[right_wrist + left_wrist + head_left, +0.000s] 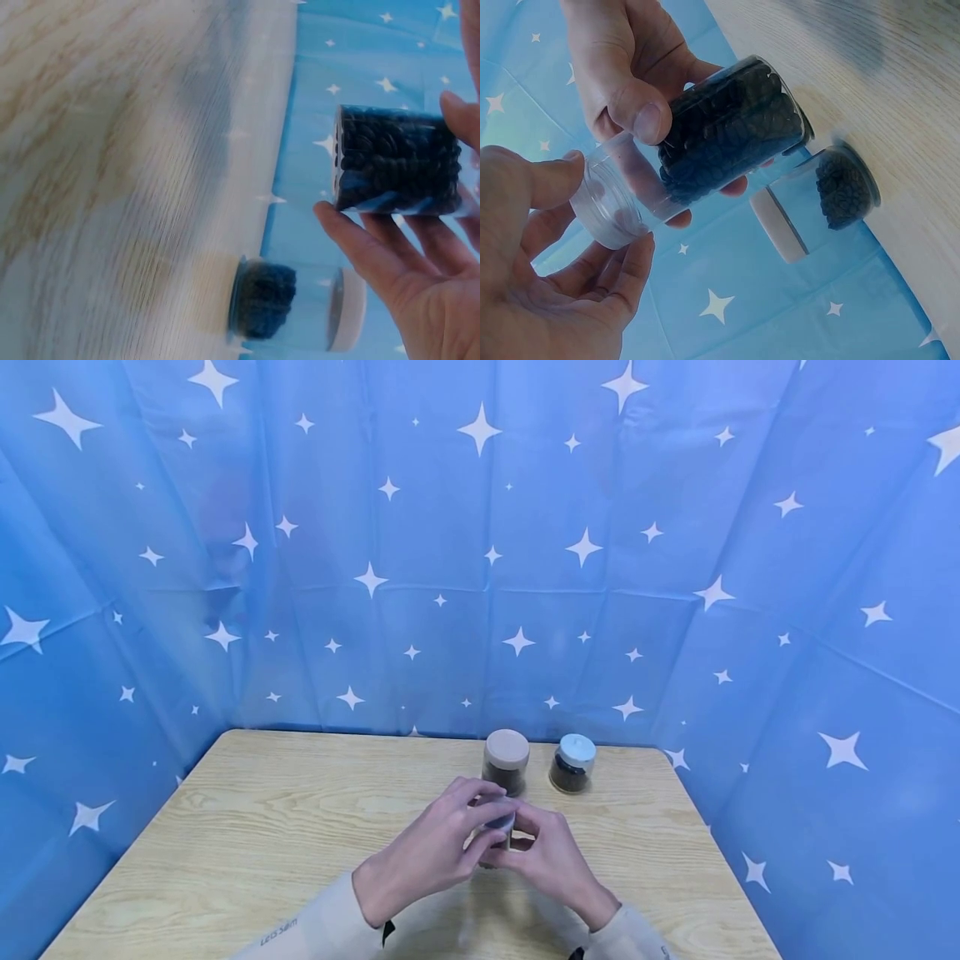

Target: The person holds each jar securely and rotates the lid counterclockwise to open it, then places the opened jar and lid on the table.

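A clear jar [727,124] of dark beans is held between both hands, its base above the table. My left hand [431,843] pinches the jar's clear top end [607,199] between thumb and fingers. Around the jar's body, my right hand [555,856] grips with thumb on one side and fingers on the other. In the head view the hands hide most of this jar. Just behind it stands a second jar [506,752] with a pale pinkish lid and dark contents, also seen as the jar [300,304] in the right wrist view.
A jar [573,764] with a light blue lid and dark contents stands to the right of the pinkish-lidded one. Both stand near the far edge of the wood-grain table [300,802]. A blue curtain [435,527] with white stars hangs behind and on both sides.
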